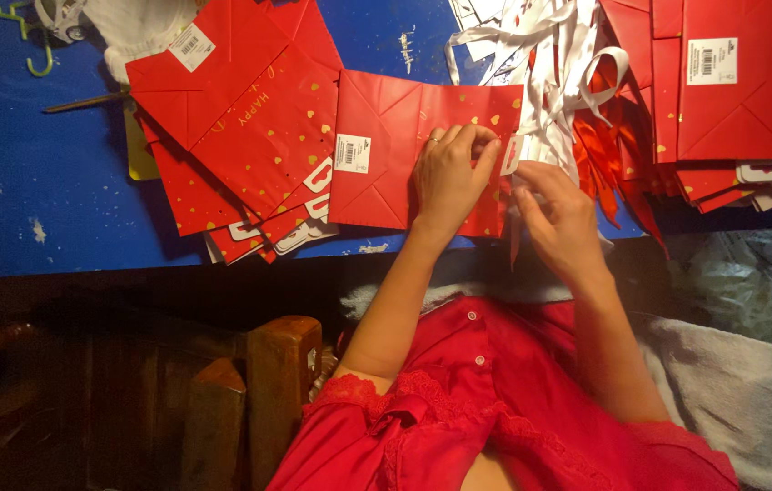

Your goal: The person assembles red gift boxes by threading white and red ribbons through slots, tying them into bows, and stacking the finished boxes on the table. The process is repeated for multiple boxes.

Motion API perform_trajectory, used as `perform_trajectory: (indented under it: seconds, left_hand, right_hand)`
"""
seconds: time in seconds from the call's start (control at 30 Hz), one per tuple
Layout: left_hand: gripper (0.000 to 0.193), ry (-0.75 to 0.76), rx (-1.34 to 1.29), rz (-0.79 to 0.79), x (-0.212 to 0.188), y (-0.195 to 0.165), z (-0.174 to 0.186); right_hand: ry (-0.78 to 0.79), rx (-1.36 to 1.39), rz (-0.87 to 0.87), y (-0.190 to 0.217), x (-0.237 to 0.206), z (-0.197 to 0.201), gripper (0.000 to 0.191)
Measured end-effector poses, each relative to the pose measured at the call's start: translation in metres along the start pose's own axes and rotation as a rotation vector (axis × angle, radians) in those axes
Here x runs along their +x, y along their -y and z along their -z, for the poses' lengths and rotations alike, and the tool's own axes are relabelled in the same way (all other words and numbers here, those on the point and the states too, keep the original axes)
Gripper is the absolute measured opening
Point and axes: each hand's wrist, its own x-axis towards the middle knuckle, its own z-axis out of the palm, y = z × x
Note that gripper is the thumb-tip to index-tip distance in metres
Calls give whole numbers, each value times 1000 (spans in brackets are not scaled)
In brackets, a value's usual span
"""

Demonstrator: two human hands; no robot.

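A flat red paper gift bag (386, 145) with gold hearts and a white sticker lies on the blue table (49, 182) in front of me. My left hand (448, 173) presses down on the bag's right end, fingers curled at its top edge. My right hand (560, 218) is just to the right, pinching a small white tag (510, 155) and a red ribbon at the bag's edge.
A fanned pile of the same red bags (240, 118) lies to the left, another stack (731, 82) at the right. White and red ribbons (558, 64) are heaped behind my hands. A wooden chair post (281, 382) stands at lower left. Grey cloth (749, 373) lies at right.
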Motion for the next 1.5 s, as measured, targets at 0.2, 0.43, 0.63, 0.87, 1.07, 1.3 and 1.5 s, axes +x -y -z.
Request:
perform_trajectory:
  seconds: [0.2,0.43,0.63,0.87,1.07,1.3,1.5]
  left_hand:
    - [15,10,-118,88,2,11,0]
    - [19,76,-250,192,0,17,8]
    - [18,119,-387,148,-12,31,12]
    - [10,408,-1028,234,-14,61,30]
    - [9,472,-871,84,-17,58,33]
    - [10,465,-1097,222,-22,40,36]
    - [11,473,-952,120,-29,28,47]
  right_hand:
    - [16,44,-104,-6,29,1,21]
    - [-100,311,-16,-31,63,-23,32]
    - [59,255,-44,-33,57,-25,33]
    - [-8,-74,196,-24,54,-32,24]
    - [5,55,193,-27,50,-31,19]
    - [57,407,-59,-45,41,-34,11]
    - [74,503,68,-68,33,-32,11]
